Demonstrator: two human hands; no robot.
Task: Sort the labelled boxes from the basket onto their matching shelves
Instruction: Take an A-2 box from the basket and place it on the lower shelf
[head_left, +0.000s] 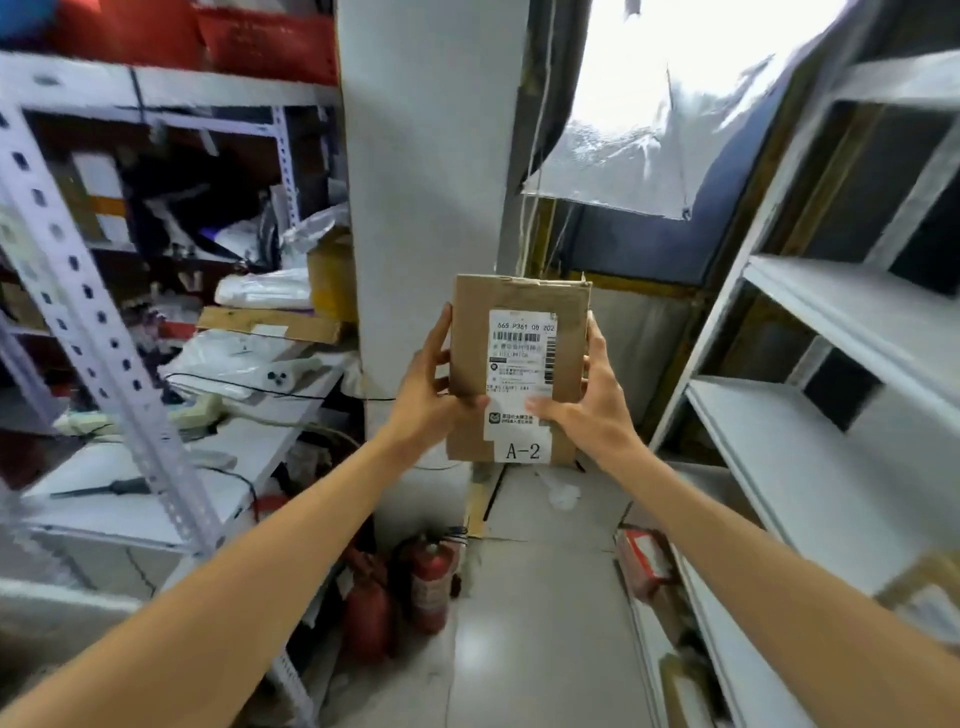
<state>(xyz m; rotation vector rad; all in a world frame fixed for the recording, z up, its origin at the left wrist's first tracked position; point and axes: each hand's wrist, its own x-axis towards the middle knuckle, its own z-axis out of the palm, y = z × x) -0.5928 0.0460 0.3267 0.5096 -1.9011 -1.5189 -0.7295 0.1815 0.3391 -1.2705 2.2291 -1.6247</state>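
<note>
Head view, grip: the left hand (426, 395) and the right hand (592, 395) clasp one box (472, 332) between them. Each hand wraps a side edge, with its thumb lying across the front.
Head view, box position: it is held upright in mid-air at the centre of the frame, front face toward the camera, with a white pillar (426, 182) behind it.
Head view, step in hand: this looks like reading the tag (529, 451) at the bottom of the box, which says "A-2". The basket is not in view.
Head view, next move: probably finding the shelf marked A-2 and carrying the box there. No shelf markings are readable here.
Head view, box material: brown cardboard, flat and rectangular, with slightly worn top corners. A white printed shipping label (521, 353) with barcodes covers most of the front.
Head view, right of frame: white shelves (810, 426), smooth and mostly bare.
Head view, left of frame: a perforated metal rack (104, 332) crowded with parcels, bags and cables.
Head view, lower centre: two red fire extinguishers (428, 582) stand on a glossy grey floor (540, 597).
</note>
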